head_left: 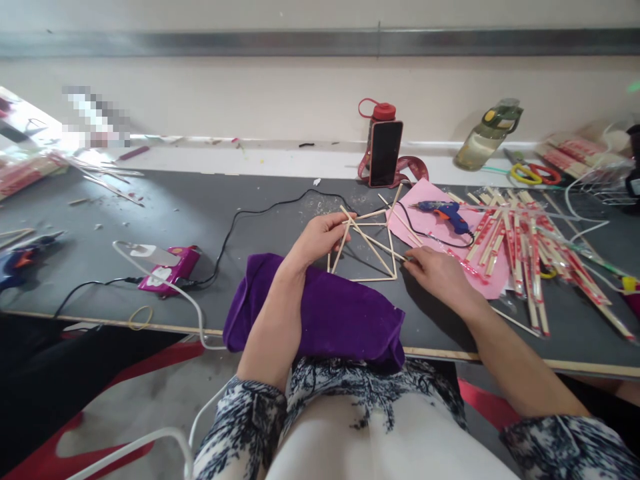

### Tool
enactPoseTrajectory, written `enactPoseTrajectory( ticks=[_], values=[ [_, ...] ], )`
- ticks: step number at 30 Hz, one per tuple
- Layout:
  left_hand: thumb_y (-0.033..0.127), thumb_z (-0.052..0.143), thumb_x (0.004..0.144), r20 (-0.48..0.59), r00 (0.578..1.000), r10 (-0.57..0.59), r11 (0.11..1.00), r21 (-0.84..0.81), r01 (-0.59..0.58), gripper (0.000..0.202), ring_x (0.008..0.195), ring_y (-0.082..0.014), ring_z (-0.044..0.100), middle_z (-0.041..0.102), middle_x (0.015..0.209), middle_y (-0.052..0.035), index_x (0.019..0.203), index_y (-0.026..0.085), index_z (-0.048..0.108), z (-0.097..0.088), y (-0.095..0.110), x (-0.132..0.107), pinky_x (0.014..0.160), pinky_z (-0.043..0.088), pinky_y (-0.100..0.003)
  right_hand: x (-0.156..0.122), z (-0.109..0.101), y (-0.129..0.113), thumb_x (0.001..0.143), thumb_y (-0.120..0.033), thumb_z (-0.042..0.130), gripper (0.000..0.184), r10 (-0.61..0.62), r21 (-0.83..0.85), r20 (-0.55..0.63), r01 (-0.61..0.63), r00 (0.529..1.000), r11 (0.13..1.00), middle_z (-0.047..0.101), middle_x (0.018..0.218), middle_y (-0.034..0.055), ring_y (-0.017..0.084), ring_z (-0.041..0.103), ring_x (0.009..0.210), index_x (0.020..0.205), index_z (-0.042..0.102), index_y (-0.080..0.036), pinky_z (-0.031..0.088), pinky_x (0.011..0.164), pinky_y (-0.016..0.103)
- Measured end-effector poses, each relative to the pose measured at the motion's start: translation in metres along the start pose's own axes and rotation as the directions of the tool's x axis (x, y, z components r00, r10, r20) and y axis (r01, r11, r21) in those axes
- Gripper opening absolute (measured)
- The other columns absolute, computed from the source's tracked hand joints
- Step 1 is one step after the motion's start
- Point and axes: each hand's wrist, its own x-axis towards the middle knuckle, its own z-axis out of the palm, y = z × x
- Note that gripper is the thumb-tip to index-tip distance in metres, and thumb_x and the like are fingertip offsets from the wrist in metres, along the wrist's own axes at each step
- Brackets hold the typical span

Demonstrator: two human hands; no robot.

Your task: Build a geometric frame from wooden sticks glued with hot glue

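Observation:
A frame of thin wooden sticks [373,279], with crossing diagonals, stands on the grey table in front of me. My left hand [323,239] is closed on the frame's upper left corner, thumb and fingers pinching the sticks where they meet. My right hand [433,270] pinches the lower right end of a wooden stick [379,245] that slants across the frame. I cannot tell whether this stick is fixed to the frame. A purple cloth [345,313] lies folded at the table's front edge, under my left forearm.
A blue glue gun [445,215] lies on pink paper [417,200], near wrapped chopsticks [533,260]. Its black cord [270,210] runs left to a purple power strip [173,270]. Behind stand a phone [386,153], a red-capped bottle [384,111] and a clear bottle [483,143]. Scissors [530,175] lie right.

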Motion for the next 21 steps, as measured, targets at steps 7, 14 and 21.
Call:
enactPoseTrajectory(
  ticks=[7, 14, 21],
  values=[
    [0.019, 0.051, 0.082, -0.004, 1.0, 0.006, 1.0, -0.007, -0.006, 0.046, 0.048, -0.004, 0.047, 0.062, 0.073, -0.0008, 0.127, 0.015, 0.064, 0.001, -0.001, 0.002, 0.044, 0.034, -0.014, -0.053, -0.005, -0.058, 0.098, -0.036, 0.047, 0.027, -0.292, 0.026, -0.108, 0.296, 0.95, 0.955, 0.068, 0.104, 0.0081, 0.02, 0.063, 0.089, 0.113, 0.063, -0.02, 0.045, 0.071, 0.032],
    [0.021, 0.051, 0.083, -0.015, 1.0, 0.015, 1.0, -0.015, -0.015, 0.046, 0.047, -0.0041, 0.047, 0.063, 0.073, -0.0008, 0.127, 0.015, 0.064, 0.0, -0.003, 0.004, 0.044, 0.035, -0.014, -0.058, 0.026, -0.104, 0.092, -0.017, 0.052, 0.033, -0.436, 0.06, -0.041, 0.438, 0.899, 0.897, 0.066, 0.102, 0.0111, 0.023, 0.057, 0.087, 0.124, 0.059, -0.015, 0.048, 0.069, 0.034],
    [0.022, 0.051, 0.083, -0.013, 1.0, 0.007, 1.0, -0.006, -0.007, 0.046, 0.048, -0.0048, 0.047, 0.064, 0.073, -0.0009, 0.127, 0.014, 0.064, 0.001, -0.002, 0.003, 0.044, 0.034, -0.015, -0.047, 0.034, -0.125, 0.092, -0.014, 0.05, 0.032, -0.553, 0.163, -0.043, 0.552, 0.832, 0.818, 0.064, 0.101, 0.0093, 0.022, 0.053, 0.085, 0.122, 0.061, -0.017, 0.047, 0.069, 0.035]
  ],
)
